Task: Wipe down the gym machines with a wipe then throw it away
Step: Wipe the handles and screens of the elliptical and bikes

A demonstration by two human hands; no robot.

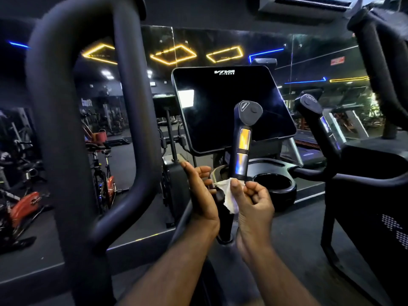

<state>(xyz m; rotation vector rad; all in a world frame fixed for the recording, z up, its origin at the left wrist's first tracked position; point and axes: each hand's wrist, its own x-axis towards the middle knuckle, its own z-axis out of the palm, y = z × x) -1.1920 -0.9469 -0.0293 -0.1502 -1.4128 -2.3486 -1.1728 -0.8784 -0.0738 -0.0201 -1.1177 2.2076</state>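
A white wipe (228, 195) is wrapped against the lower part of a black upright handle (242, 138) with shiny metal sensor plates, part of a gym machine. My right hand (254, 204) pinches the wipe against the handle with thumb and curled fingers. My left hand (199, 193) is on the handle's left side, fingers partly curled toward it and touching the wipe's edge. Behind the handle stands the machine's dark screen (231, 107).
A thick black looped arm bar (92, 129) rises close on the left. A second sensor handle (318, 120) and a round cup holder (273, 184) lie to the right. Another black bar (379, 62) hangs at upper right. A mirror wall reflects spin bikes (24, 206).
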